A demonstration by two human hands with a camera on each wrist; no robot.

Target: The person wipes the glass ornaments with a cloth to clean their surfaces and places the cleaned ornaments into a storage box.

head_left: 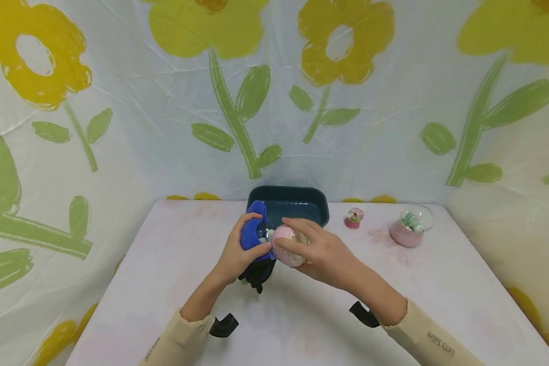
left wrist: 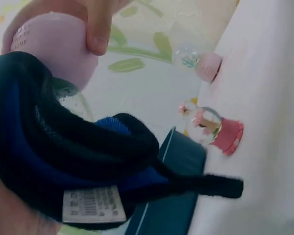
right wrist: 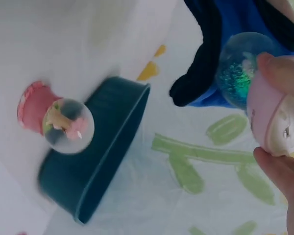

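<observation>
My left hand point(head_left: 235, 254) holds a blue padded cloth piece with black edging point(head_left: 251, 235), its white label point(left wrist: 93, 204) showing in the left wrist view. A black strap dangles from it. With thumb and fingers, my right hand point(head_left: 327, 251) grips a snow globe point(right wrist: 242, 71) by its pink base. The clear ball, with green glitter inside, points toward the cloth and lies against its blue side in the right wrist view. The base's pale underside faces the right palm. Part of the ball is hidden behind the cloth in the left wrist view.
Behind the hands, a dark teal basin point(head_left: 288, 192) stands at the table's back edge. To its right is a small snow globe with a red-pink base point(head_left: 353, 224); farther right stands a larger one with a pink base point(head_left: 406, 237). Flower-printed cloth point(head_left: 164, 117) walls the table.
</observation>
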